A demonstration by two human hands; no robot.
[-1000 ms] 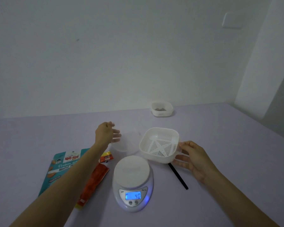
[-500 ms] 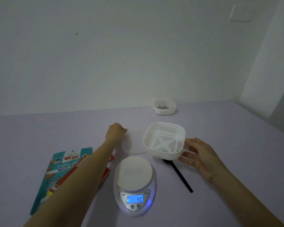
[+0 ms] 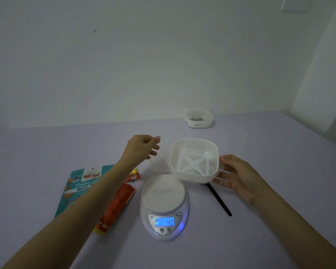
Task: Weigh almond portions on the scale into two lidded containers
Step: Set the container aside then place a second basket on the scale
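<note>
Left hand [image 3: 142, 147] reaches beyond the scale [image 3: 164, 206], fingers loosely curled, holding nothing, above a clear lid [image 3: 158, 164]. Right hand [image 3: 239, 176] is half open, fingers against the white slotted container [image 3: 194, 160], tilted, empty, just behind-right of the scale. The display reads 40.

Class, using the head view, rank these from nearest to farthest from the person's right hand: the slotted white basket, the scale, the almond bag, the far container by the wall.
From the right hand:
1. Slotted white basket, touching its fingers.
2. Scale, just left.
3. Far container and almond bag: too close to call.
</note>
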